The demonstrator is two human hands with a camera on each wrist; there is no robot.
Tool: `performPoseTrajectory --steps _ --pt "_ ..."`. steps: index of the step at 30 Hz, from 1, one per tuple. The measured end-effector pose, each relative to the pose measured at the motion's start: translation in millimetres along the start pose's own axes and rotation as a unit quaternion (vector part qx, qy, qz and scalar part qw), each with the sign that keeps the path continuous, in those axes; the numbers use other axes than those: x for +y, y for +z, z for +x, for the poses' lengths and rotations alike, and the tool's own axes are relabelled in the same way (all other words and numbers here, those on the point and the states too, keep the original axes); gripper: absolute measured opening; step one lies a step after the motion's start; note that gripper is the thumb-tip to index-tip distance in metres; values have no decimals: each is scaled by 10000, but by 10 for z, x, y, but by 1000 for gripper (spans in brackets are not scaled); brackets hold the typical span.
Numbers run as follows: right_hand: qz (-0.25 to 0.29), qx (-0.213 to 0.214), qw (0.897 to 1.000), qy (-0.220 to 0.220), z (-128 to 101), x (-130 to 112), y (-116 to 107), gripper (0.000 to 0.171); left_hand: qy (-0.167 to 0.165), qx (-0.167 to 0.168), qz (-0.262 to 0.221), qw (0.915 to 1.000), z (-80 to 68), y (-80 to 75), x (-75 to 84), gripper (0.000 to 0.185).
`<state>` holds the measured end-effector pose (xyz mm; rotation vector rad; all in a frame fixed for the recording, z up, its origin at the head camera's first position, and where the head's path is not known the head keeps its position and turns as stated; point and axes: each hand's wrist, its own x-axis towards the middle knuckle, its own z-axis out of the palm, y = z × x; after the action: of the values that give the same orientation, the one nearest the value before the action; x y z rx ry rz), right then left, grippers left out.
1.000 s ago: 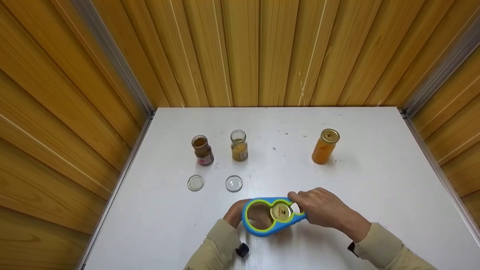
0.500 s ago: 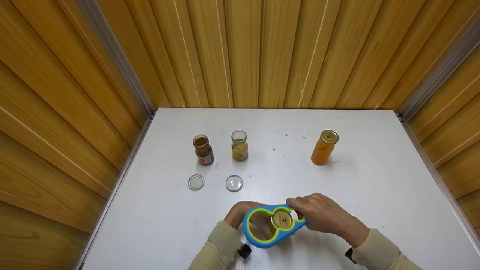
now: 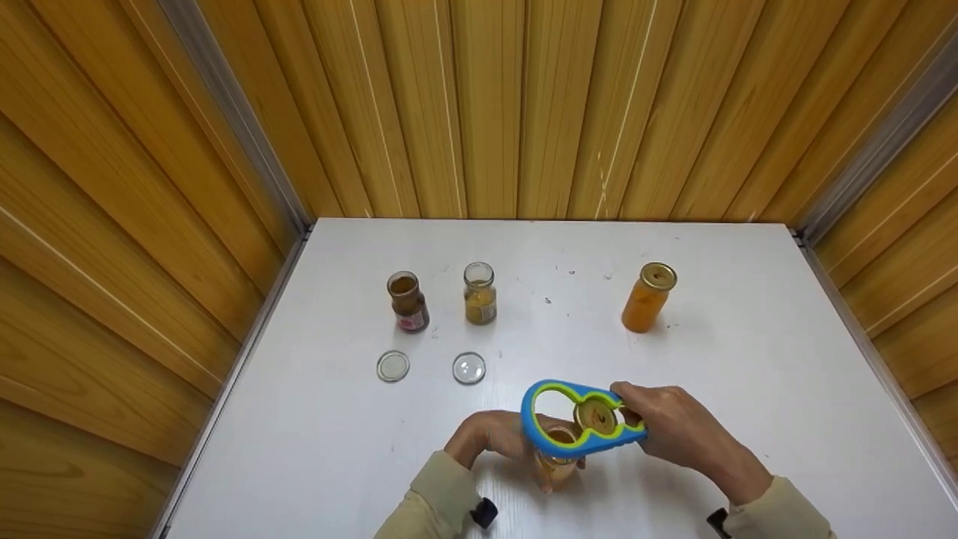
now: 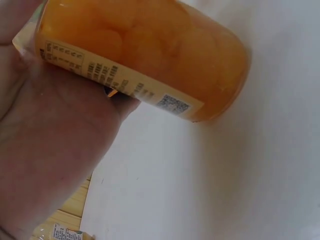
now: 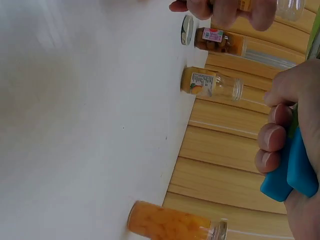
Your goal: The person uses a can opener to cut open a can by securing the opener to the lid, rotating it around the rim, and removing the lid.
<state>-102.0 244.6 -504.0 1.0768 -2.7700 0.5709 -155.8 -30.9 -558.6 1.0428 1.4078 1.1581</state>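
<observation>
My left hand (image 3: pixel 503 434) grips a glass jar (image 3: pixel 555 473) of orange fruit pieces just above the table; its mouth is uncovered. In the left wrist view, the jar's printed label (image 4: pixel 125 82) lies against the palm. My right hand (image 3: pixel 677 425) holds the handles of a blue and green jar opener (image 3: pixel 530 419), which hovers over the jar's mouth. A gold lid (image 3: pixel 596 416) sits in the opener's smaller ring, apart from the jar. The right wrist view shows fingers curled round the blue handles (image 5: pixel 301 165).
On the white table (image 3: pixel 337 442) stand an open dark-filled jar (image 3: pixel 409 305) and an open yellow-filled jar (image 3: pixel 480 298). Two lids, one left (image 3: pixel 393 366) and one right (image 3: pixel 469 367), lie in front of them. A capped orange jar (image 3: pixel 647 299) stands right. Wood-look panels (image 3: pixel 486 112) enclose the table.
The opener has moved right and up with the gold lid in it, and the lid has come off the jar. The jar's open mouth now shows through the larger ring.
</observation>
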Motion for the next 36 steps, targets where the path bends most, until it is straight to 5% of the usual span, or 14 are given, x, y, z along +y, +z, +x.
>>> performPoseTrajectory --steps 11,19,36 --pt "-335 465 9957 728 -273 194 -45 72 55 313 -69 9995 -8 37 -2 58" --pt "-463 692 9917 981 -407 307 -54 70 541 774 313 9950 -14 18 -51 55" --pt "-300 696 9843 1593 -601 422 -61 67 350 1850 416 9812 12 -58 -93 56"
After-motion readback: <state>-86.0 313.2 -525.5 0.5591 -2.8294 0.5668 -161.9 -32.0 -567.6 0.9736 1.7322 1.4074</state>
